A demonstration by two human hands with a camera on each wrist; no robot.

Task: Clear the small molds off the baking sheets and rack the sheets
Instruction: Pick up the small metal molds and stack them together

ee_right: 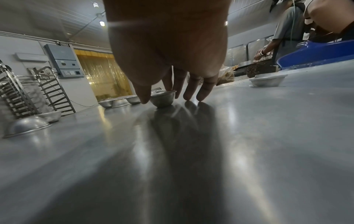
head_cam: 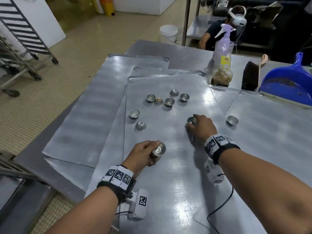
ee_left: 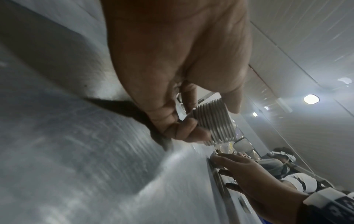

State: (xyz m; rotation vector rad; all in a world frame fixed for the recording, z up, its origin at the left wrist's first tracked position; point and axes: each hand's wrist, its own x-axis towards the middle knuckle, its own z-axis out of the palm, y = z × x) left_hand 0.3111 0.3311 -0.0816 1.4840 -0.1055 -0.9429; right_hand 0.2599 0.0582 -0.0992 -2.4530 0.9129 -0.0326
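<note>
My left hand [head_cam: 155,153] grips a nested stack of small metal molds [head_cam: 160,148] just above the top baking sheet [head_cam: 168,191]; the left wrist view shows the stack's ribbed rims [ee_left: 216,122] between thumb and curled fingers. My right hand [head_cam: 190,126] reaches down to a single upright mold [head_cam: 192,119] on the same sheet. In the right wrist view the thumb and forefinger pinch that mold [ee_right: 164,99], while the other fingertips [ee_right: 188,97] touch the sheet. A cluster of several molds [head_cam: 169,101] lies farther back, two more [head_cam: 137,119] to the left, and one [head_cam: 232,120] on the right sheet [head_cam: 270,141].
More sheets [head_cam: 87,107] overlap on the steel table to the left. A spray bottle [head_cam: 222,53], a bag of scraps [head_cam: 222,76], a brush [head_cam: 249,78] and a blue dustpan [head_cam: 290,85] stand at the back right. A wheeled tray rack [head_cam: 22,31] stands on the floor at left, a seated person [head_cam: 219,31] beyond the table.
</note>
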